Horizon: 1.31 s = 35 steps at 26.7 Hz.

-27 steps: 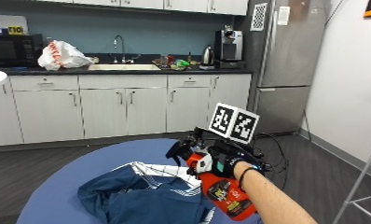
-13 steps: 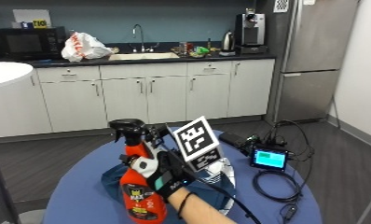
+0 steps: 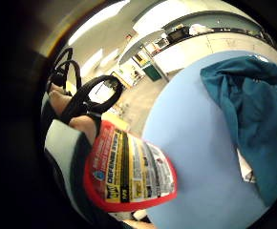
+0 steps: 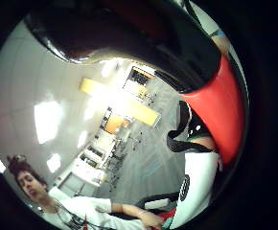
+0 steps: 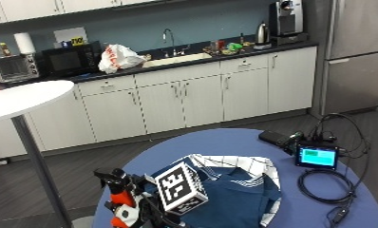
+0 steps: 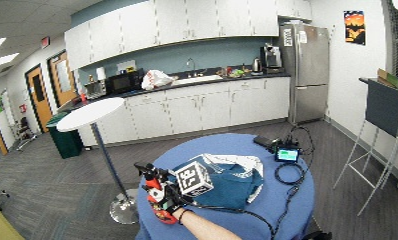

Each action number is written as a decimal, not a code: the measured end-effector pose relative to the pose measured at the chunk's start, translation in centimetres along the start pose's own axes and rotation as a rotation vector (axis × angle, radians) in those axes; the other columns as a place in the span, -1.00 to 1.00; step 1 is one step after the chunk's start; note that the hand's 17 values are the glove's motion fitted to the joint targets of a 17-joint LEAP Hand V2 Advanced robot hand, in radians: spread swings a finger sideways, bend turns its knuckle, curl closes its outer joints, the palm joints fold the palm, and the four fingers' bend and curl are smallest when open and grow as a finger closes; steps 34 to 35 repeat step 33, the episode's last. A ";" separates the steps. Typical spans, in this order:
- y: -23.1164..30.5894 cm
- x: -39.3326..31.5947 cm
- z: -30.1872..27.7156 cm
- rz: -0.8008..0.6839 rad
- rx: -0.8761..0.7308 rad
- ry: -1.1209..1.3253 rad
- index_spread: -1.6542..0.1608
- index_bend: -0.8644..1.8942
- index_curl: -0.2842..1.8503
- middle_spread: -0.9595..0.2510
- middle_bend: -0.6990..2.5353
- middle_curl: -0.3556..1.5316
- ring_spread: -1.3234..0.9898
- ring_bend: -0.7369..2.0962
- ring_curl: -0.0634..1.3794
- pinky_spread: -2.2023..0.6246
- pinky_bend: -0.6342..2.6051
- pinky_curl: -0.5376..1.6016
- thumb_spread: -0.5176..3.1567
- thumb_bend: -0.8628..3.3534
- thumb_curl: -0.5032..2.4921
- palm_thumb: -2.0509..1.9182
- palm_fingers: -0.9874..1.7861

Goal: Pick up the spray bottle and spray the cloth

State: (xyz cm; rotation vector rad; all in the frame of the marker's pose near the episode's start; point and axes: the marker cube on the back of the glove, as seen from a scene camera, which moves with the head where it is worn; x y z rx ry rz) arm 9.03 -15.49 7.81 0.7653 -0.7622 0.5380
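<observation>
Gloved, the right hand [image 6: 169, 199] is wrapped round the spray bottle [image 6: 157, 196] and holds it upright off the round blue table [image 6: 285, 192], its fingers curled about the bottle's body (the little-finger palm view shows the red-edged label close against the palm, with bare fingertips and black straps beside it).

Taking the blue table as the landmark: it carries everything else. Largest on it is the cloth [image 5: 240, 192], a crumpled heap of dark teal fabric with a white checked towel showing along its far edge, lying near the table's middle. The spray bottle, red-orange with a black trigger head [image 5: 112, 177], stands above the table's near edge, just beside the cloth and to the side away from the fridge; its nozzle is not over the cloth.

On the far side of the table from the hand sits a small screen [image 5: 316, 156], lit green, and a coil of black cable [image 5: 325, 185] lies next to it.
</observation>
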 end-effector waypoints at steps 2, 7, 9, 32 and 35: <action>0.2 0.4 0.2 -0.020 0.000 -0.004 0.56 -0.32 -0.55 0.46 -0.26 -0.15 0.06 -0.06 -0.37 0.50 -0.26 -0.18 -0.22 -0.60 -0.29 0.53 0.53; -0.3 -0.5 1.3 -0.051 -0.077 -0.037 0.54 -0.32 -0.55 0.45 -0.27 -0.15 0.06 -0.06 -0.37 0.51 -0.28 -0.18 -0.22 -0.60 -0.29 0.53 0.50; -0.2 -0.8 1.7 -0.058 -0.145 -0.030 0.54 -0.32 -0.55 0.45 -0.28 -0.16 0.06 -0.06 -0.37 0.52 -0.29 -0.18 -0.22 -0.60 -0.29 0.52 0.48; 8.9 7.2 -15.4 -0.216 -0.634 0.744 0.47 -0.24 -0.50 0.44 -0.32 -0.18 0.10 -0.26 -0.46 0.67 -0.37 -0.23 -0.13 -0.60 -0.32 0.50 0.27; 9.1 7.2 -15.5 -0.218 -0.640 0.752 0.47 -0.24 -0.50 0.44 -0.32 -0.18 0.10 -0.27 -0.46 0.67 -0.38 -0.23 -0.13 -0.60 -0.32 0.50 0.26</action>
